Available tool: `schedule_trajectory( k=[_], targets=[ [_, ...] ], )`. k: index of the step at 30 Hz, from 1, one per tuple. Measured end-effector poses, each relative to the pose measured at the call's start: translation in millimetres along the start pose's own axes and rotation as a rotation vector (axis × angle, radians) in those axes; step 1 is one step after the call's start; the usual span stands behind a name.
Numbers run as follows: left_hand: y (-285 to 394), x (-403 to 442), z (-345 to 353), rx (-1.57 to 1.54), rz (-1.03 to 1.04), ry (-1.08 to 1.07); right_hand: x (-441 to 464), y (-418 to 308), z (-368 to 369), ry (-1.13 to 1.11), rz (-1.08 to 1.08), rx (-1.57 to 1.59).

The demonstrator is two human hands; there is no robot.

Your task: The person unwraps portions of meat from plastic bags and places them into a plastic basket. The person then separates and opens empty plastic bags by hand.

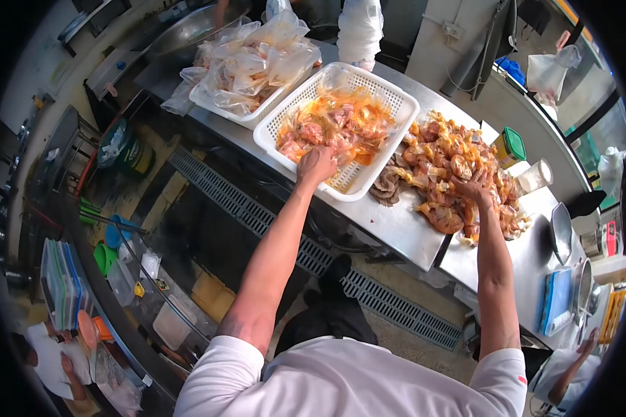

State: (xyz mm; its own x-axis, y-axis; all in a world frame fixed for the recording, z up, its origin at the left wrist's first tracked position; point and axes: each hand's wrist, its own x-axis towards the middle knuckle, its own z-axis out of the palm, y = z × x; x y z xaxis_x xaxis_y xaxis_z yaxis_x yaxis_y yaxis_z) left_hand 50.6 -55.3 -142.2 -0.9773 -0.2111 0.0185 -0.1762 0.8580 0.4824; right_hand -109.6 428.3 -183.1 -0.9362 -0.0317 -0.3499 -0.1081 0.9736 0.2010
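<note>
A white perforated basket [400, 104] stands on the steel table [414, 233], with reddish meat pieces in orange-stained clear plastic [355, 118] inside. My left hand [318, 165] reaches over the basket's near side, its fingers curled at the meat; what they hold, if anything, is hidden. To the right, a large heap of brownish-orange meat pieces [442, 208] lies directly on the table. My right hand [473, 186] rests on the heap with its fingers spread. A crumpled grey cloth [388, 184] lies between the basket and the heap.
Behind the basket on the left is a white tray [247, 119] piled with clear plastic bags [257, 59]. Beyond the heap stand a green-lidded tub [511, 146] and a white container [534, 177]. People are at the lower left [55, 358] and lower right [570, 372].
</note>
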Motion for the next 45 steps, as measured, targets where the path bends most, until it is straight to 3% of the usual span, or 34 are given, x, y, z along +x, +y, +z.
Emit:
schedule_trajectory(
  k=[13,17,19,21,27,30,35,37,38,39,42,43,45],
  targets=[
    [-2,1,5,0.053,-0.021,0.0,24,15,23,-0.067,-0.022,-0.073],
    [-4,-2,9,0.041,0.004,0.024,25,23,30,-0.047,-0.217,-0.35],
    [-9,7,18,0.062,-0.045,0.006,-39,-16,-17,-0.04,-0.037,-0.24],
    [-8,7,14,0.05,-0.031,0.004,-54,-22,-24,-0.047,-0.034,-0.143],
    [-9,4,15,0.043,0.006,0.011,-8,5,26,-0.022,-0.094,-0.151],
    [-7,-3,11,0.028,0.035,0.015,19,23,69,0.184,0.053,0.07],
    [-4,1,4,-0.022,0.088,0.002,-39,-2,27,0.229,0.051,0.264],
    [-15,25,10,-0.269,0.093,-0.206,-61,-19,2,0.19,0.084,0.301],
    [-11,38,5,-0.555,-0.159,-0.332,-62,-22,-6,0.155,0.095,0.311],
    [-10,59,2,-0.539,-0.153,-0.331,-60,-23,-9,0.116,0.104,0.321],
    [-21,141,13,-0.395,0.052,0.172,-49,-16,-10,0.08,0.085,0.335],
    [-19,166,7,-0.364,0.061,0.177,-51,-18,-24,0.074,0.08,0.334],
    [-10,203,1,-0.14,0.075,0.258,-58,-20,-49,-0.174,0.083,0.254]
  ],
)
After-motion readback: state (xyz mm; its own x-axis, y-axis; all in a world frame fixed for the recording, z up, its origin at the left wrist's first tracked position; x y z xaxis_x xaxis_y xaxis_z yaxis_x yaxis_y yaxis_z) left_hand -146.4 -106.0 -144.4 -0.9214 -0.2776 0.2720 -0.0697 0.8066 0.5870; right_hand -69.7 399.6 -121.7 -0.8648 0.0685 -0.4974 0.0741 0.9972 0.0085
